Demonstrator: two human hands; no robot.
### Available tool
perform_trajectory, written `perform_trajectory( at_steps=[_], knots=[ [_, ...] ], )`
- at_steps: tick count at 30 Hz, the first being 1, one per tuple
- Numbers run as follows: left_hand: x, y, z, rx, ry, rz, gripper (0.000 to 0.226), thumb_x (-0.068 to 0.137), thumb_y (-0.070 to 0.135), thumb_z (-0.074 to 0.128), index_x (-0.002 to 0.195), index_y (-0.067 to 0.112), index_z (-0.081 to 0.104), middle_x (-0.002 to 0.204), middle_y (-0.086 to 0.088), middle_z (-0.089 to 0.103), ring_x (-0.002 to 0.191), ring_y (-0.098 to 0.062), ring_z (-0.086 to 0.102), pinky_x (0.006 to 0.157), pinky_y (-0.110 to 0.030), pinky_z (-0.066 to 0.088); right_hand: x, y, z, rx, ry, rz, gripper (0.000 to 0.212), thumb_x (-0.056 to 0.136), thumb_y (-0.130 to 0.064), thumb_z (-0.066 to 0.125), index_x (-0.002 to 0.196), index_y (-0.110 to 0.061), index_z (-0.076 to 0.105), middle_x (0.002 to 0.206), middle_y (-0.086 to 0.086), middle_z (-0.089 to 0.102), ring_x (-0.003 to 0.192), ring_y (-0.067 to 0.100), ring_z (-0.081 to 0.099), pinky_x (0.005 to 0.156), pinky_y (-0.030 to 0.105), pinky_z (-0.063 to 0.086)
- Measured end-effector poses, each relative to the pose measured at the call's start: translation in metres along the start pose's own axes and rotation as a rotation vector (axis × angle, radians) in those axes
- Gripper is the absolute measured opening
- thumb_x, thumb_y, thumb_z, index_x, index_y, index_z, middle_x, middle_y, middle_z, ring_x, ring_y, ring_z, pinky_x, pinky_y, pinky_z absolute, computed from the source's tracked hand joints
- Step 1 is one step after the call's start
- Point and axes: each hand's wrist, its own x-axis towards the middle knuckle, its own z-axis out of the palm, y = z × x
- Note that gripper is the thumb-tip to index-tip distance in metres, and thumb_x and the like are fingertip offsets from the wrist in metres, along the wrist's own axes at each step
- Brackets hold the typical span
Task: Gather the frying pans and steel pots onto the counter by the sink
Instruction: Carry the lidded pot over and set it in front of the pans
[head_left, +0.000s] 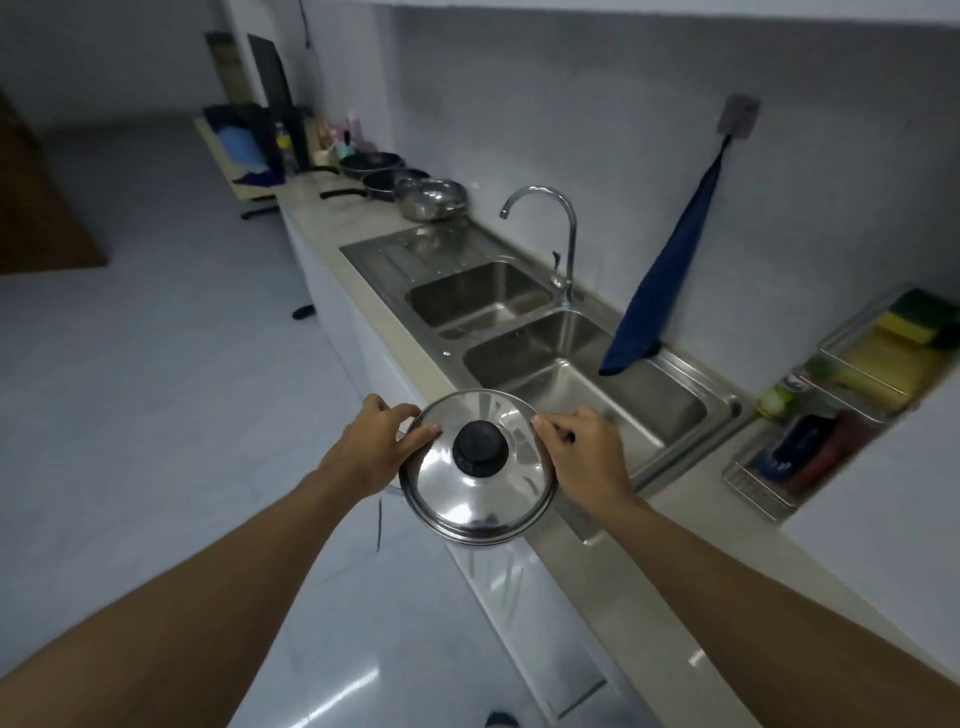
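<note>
Lidded steel pot (478, 467) carried in the air over the worktop's (649, 561) front edge, beside the double sink (519, 306). Left hand (376, 447) and right hand (584, 452) closed on opposite sides, thumbs on the lid rim. At the worktop's far end: two dark frying pans (371, 165) and a steel bowl (430, 198).

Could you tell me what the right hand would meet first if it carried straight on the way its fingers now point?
The right hand points left across the lidded steel pot it grips, so it would likely first meet the lid's black knob, then the left hand opposite; depth is uncertain.
</note>
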Motion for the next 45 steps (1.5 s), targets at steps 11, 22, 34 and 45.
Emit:
perform_trajectory(
  at_steps=[11, 22, 34, 45],
  knots=[
    [0.085, -0.093, -0.067, -0.017, 0.111, -0.223, 0.080, 0.075, 0.081, 0.037, 0.133, 0.031, 0.059, 0.111, -0.002, 0.041, 0.095, -0.022, 0.054, 0.088, -0.036, 0.048, 0.146, -0.056, 0.122, 0.072, -0.199, -0.124, 0.019, 0.095, -0.036, 0.069, 0.101, -0.024, 0.082, 0.088, -0.001, 0.063, 0.076, 0.007, 0.060, 0.070, 0.018, 0.047],
    [0.191, -0.220, -0.154, 0.009, 0.123, -0.209, 0.060, 0.089, 0.069, 0.047, 0.134, 0.029, 0.059, 0.113, -0.004, 0.042, 0.098, -0.023, 0.055, 0.094, -0.040, 0.048, 0.247, -0.136, 0.259, 0.072, -0.161, -0.148, 0.016, 0.095, -0.034, 0.070, 0.098, -0.025, 0.083, 0.082, -0.002, 0.062, 0.071, 0.004, 0.055, 0.066, 0.018, 0.040],
    [0.301, -0.334, -0.245, 0.002, 0.112, -0.173, 0.066, 0.085, 0.074, 0.043, 0.132, 0.030, 0.060, 0.112, -0.003, 0.042, 0.094, -0.023, 0.056, 0.087, -0.035, 0.047, 0.339, -0.224, 0.373, 0.049, -0.114, -0.104, 0.016, 0.095, -0.034, 0.069, 0.093, -0.025, 0.083, 0.076, -0.019, 0.055, 0.072, -0.004, 0.054, 0.061, 0.005, 0.034],
    [0.457, -0.421, -0.300, 0.039, 0.089, -0.181, 0.063, 0.090, 0.070, 0.044, 0.135, 0.028, 0.058, 0.117, -0.005, 0.043, 0.100, -0.025, 0.057, 0.094, -0.043, 0.050, 0.489, -0.252, 0.496, 0.059, -0.143, -0.100, 0.019, 0.097, -0.034, 0.066, 0.093, -0.024, 0.082, 0.078, -0.016, 0.055, 0.071, 0.000, 0.055, 0.064, 0.013, 0.035]
  ],
)
